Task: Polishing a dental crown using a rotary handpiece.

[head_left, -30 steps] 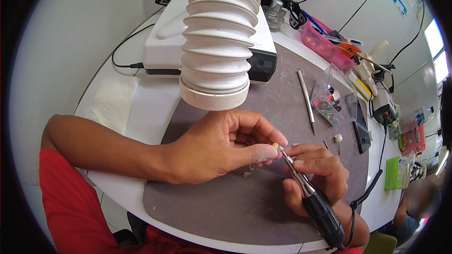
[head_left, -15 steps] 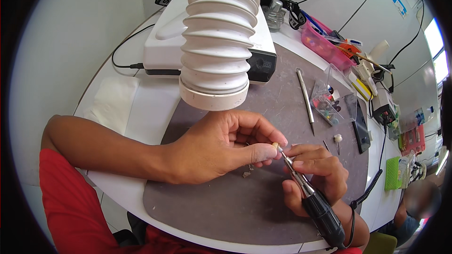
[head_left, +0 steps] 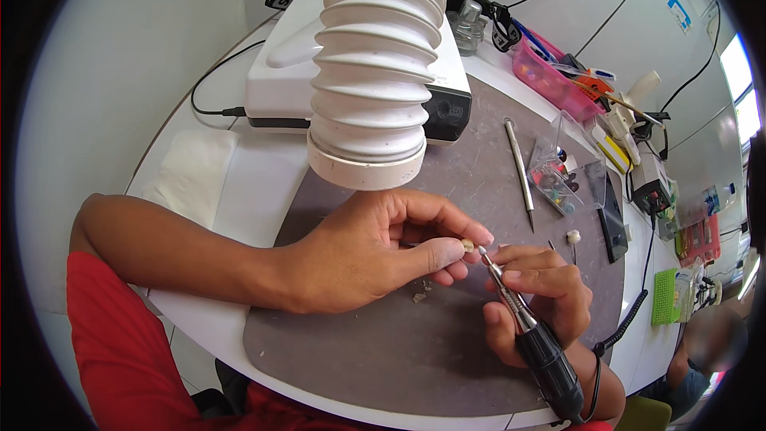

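Note:
My left hand (head_left: 375, 251) pinches a small pale tooth-like piece (head_left: 467, 245) between thumb and fingertips, just above the grey work mat (head_left: 383, 351). My right hand (head_left: 538, 291) grips a rotary handpiece (head_left: 533, 335) with a black body and metal nose, held like a pen. Its thin bur tip touches the small piece. Both hands meet near the middle of the mat, under the mouth of a white ribbed suction hose (head_left: 375, 72).
A white machine (head_left: 275, 84) stands at the back, with a black cable. On the mat lie a metal pick (head_left: 520, 172), a clear box of small burs (head_left: 558, 183) and a small white piece (head_left: 573, 235). A pink tray (head_left: 550, 80) and clutter line the right; a white cloth (head_left: 191, 172) lies left.
Almost nothing has moved. Both hands stay together at the mat's middle, with the bur tip kept against the small piece.

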{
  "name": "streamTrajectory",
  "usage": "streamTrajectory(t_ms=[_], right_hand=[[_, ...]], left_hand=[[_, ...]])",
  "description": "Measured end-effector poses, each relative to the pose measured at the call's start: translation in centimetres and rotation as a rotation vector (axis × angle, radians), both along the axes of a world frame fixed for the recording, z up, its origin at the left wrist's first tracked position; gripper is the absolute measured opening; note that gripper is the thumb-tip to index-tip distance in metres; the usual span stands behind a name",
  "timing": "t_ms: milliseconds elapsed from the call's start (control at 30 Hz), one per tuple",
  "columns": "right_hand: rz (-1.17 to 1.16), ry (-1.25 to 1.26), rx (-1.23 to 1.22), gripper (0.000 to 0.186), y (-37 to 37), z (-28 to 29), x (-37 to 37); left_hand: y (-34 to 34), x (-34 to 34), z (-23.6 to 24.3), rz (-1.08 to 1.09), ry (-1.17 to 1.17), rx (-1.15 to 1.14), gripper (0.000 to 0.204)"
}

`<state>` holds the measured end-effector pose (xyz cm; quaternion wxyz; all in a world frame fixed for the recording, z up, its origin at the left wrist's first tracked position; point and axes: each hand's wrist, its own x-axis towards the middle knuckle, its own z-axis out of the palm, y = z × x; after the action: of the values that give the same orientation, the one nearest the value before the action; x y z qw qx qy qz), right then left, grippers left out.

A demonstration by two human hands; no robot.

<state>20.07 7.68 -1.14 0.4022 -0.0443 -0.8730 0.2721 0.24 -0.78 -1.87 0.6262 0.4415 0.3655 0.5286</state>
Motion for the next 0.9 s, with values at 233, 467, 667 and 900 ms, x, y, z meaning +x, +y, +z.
streamTrajectory(t_ms=[233,467,667,900], right_hand=[[0.007,-0.007,0.013,0.029,0.03,0.15,-0.07],[0.001,-0.017,-0.007,0.028,-0.09,0.20,-0.02],[0.004,-0.002,0.012,0.029,0.06,-0.05,-0.22],[0.020,-0.019,0.018,0.030,0.08,0.13,-0.06]], left_hand=[[0.03,0.07,-0.09,0.025,-0.014,-0.004,0.016],[0.04,0.04,-0.15,0.023,-0.010,0.005,0.016],[0.05,-0.02,-0.18,0.004,-0.012,-0.012,0.016],[0.08,-0.10,0.03,-0.010,0.001,-0.015,0.018]])
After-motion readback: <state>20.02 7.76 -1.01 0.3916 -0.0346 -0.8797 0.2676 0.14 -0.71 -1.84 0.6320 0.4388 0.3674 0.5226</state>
